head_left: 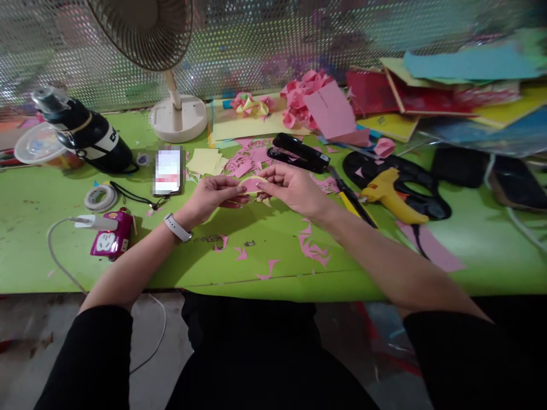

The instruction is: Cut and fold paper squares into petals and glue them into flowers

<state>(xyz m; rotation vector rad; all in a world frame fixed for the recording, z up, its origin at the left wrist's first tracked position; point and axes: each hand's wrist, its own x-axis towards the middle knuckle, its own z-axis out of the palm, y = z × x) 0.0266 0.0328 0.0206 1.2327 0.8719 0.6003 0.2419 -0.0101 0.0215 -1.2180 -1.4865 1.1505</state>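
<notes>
In the head view, pinched pink-and-yellow paper (250,185) in the grip of left hand (210,196) and right hand (294,188) above the green tabletop (277,239); had black stapler (299,152) crowding close behind, pink scraps (314,250) in front, yellow glue gun (394,196) rightward.

The tabletop (25,210) is bright green and pretty busy tbh. Fan base (178,126) and black bottle (99,139) upper left, white tape roll (113,198) and purple adapter (123,223) lower on the left, phone (167,172) and yellow paper squares (205,162) left of centre, pink scraps (308,249) scattered mid-frame, stapler (301,151) just above centre, pink sheet (447,251) over right.
</notes>
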